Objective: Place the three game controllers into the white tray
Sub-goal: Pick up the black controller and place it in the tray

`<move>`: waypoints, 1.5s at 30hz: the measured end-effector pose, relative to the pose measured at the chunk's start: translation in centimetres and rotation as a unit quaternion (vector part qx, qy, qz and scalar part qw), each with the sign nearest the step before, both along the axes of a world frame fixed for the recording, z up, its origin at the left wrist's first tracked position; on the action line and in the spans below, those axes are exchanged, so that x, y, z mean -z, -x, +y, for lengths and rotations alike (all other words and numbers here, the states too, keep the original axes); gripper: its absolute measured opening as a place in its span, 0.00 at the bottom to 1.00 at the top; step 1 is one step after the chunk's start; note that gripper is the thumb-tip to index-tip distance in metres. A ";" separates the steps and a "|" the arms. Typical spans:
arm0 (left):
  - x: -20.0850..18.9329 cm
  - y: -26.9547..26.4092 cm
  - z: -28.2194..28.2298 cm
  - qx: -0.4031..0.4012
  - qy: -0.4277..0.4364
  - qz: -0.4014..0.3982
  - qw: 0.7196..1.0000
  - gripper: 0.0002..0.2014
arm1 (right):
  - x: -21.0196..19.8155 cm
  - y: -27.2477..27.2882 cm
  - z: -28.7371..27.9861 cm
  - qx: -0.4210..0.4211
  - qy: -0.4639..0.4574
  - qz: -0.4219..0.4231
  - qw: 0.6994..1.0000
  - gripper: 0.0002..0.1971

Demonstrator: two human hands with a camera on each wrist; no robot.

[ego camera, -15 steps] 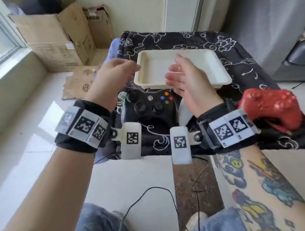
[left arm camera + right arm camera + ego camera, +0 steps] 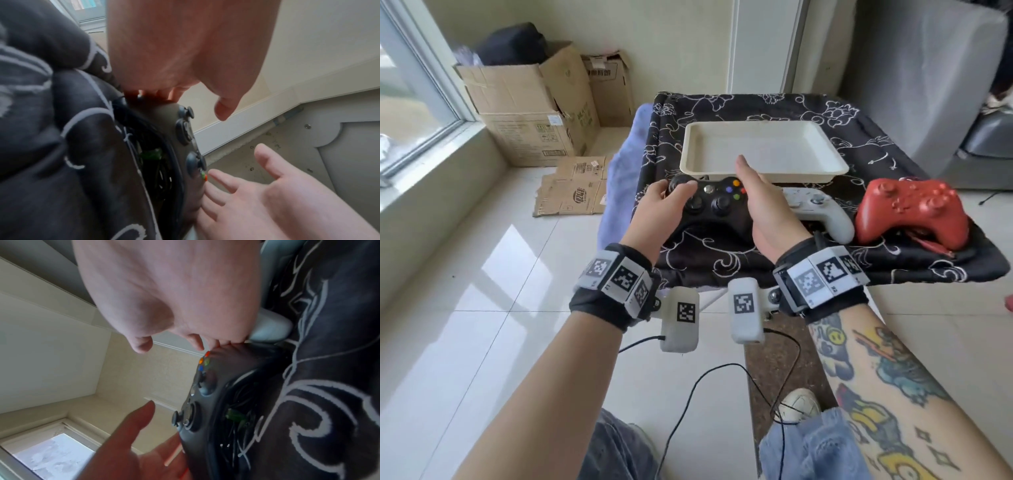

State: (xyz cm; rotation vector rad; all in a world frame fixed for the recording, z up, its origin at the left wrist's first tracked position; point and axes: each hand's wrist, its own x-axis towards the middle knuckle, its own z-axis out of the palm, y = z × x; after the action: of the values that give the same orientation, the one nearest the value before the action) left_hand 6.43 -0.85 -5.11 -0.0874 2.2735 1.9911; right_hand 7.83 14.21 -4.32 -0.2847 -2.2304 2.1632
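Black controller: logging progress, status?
Left hand and right hand flank black plastic game controller, fingers touching, not lifted. White rectangular tray holds nothing. Path clear.

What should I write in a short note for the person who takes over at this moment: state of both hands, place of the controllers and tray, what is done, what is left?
Left hand: fingers curl round the left end of the black controller; thumb lifted off it.
Right hand: fingers straight, touching its right end; no grip yet.
Black controller lies on the dark floral cloth, just in front of the white tray. White controller and red controller lie to its right on the cloth.
Done: nothing; the tray holds no controller.
Left: lift the black one into the tray, then the white and the red.
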 end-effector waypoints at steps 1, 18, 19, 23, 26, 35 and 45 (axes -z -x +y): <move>-0.2 -0.4 0.0 0.001 -0.001 0.001 1.000 0.25 | 0.0 -0.1 0.1 -0.004 -0.005 0.003 1.000 0.26; 0.5 0.3 -0.6 0.026 0.144 0.044 0.988 0.26 | -0.3 1.3 1.4 -0.024 -0.095 -0.004 0.995 0.08; 0.8 0.4 -0.8 0.035 0.154 0.047 0.986 0.33 | -0.4 1.3 1.2 -0.023 -0.092 -0.002 0.995 0.13; 1.4 0.7 -1.3 0.065 0.220 0.064 0.971 0.41 | 0.1 1.3 0.8 -0.013 -0.094 0.009 0.995 0.26; 1.7 0.8 -1.1 0.045 0.256 0.094 0.961 0.39 | 0.5 1.0 1.2 -0.029 -0.125 0.022 0.991 0.25; 2.0 1.3 -1.0 0.012 0.261 0.119 0.958 0.32 | 1.6 0.7 1.6 -0.056 -0.392 0.067 0.916 0.39; 1.6 1.3 -1.6 0.012 0.251 0.118 0.961 0.34 | 1.4 0.4 1.4 -0.053 -0.393 0.068 0.915 0.50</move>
State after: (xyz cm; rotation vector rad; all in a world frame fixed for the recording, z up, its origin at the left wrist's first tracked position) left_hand 5.08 -2.41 -6.71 0.1412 2.8652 1.4283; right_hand 7.45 15.63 -5.76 0.0161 -2.8229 1.0922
